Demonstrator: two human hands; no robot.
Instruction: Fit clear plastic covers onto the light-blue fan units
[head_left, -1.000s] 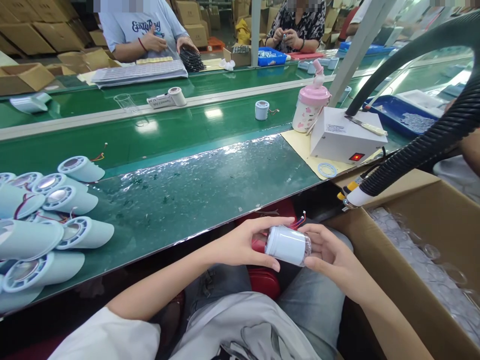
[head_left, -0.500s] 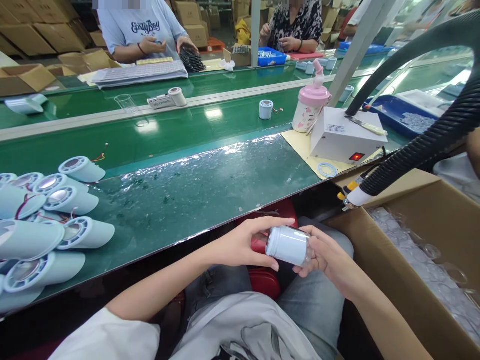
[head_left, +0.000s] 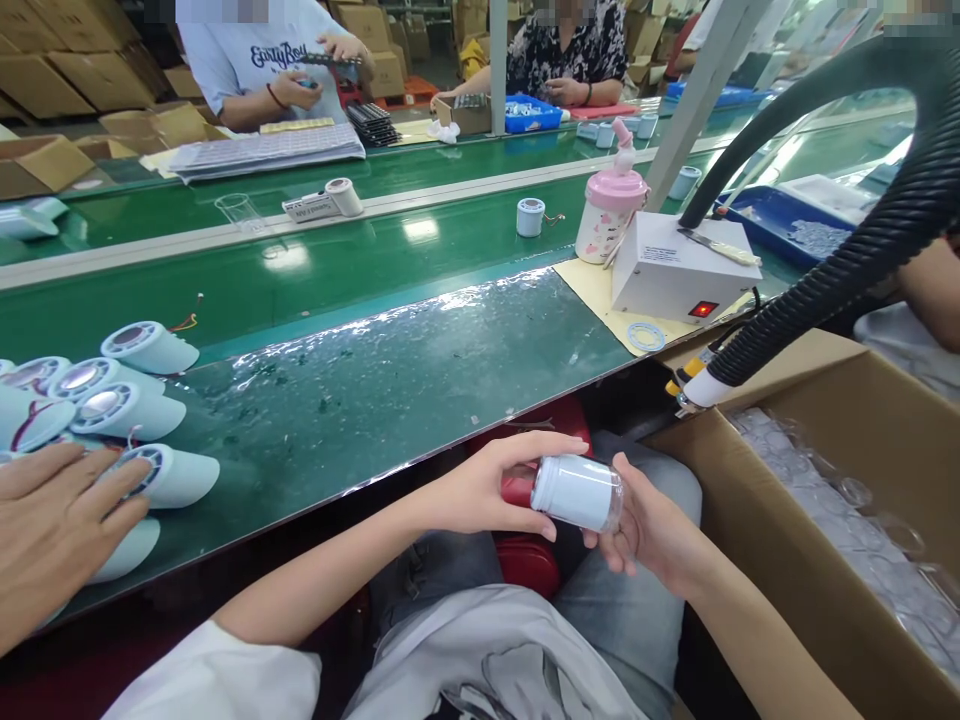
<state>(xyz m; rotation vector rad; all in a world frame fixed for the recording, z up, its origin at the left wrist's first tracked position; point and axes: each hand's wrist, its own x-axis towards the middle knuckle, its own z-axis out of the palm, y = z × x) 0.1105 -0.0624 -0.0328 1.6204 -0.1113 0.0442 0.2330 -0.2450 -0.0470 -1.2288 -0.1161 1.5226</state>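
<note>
- Workbench [head_left: 420, 380] edge runs just above the lap; nothing carries the piece, it hangs in the air below that near edge.
- Pale cylinder [head_left: 576, 492] lies sideways, long axis left to right.
- Left hand [head_left: 480, 490] grips its capped end.
- Right hand [head_left: 652, 525] cups the other end, fingers wrapped round.

Legible text: "EarlyBoy" printed in dark script across the chest of a co-worker's light blue T-shirt [head_left: 279, 55]; other labels unreadable.
</note>
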